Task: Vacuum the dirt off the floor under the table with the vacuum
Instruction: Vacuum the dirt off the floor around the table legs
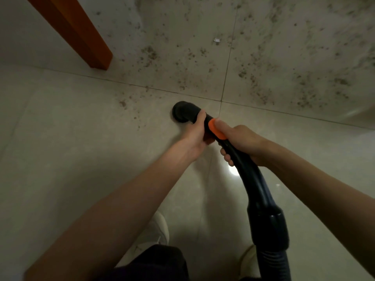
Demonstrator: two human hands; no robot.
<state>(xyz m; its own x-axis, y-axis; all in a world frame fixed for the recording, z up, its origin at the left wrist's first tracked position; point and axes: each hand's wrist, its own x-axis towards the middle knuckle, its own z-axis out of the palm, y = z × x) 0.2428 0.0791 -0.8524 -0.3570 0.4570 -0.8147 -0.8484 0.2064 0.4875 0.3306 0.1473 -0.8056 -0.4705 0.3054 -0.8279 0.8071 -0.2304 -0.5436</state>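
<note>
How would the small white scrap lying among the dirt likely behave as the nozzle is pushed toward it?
The white scrap looks thin and flat, so it is probably light and would lift readily under suction. Lying loose on smooth tile, it may skid ahead if the nozzle nudges it. Its material cannot be told.

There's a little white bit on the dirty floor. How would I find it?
Start at the orange wooden table leg in the upper left and look right across the speckled floor tiles. Just left of the grout line running up the frame lies the small white scrap. It is the only pale, bright piece among the dark crumbs of dirt, well beyond the vacuum nozzle.
</note>
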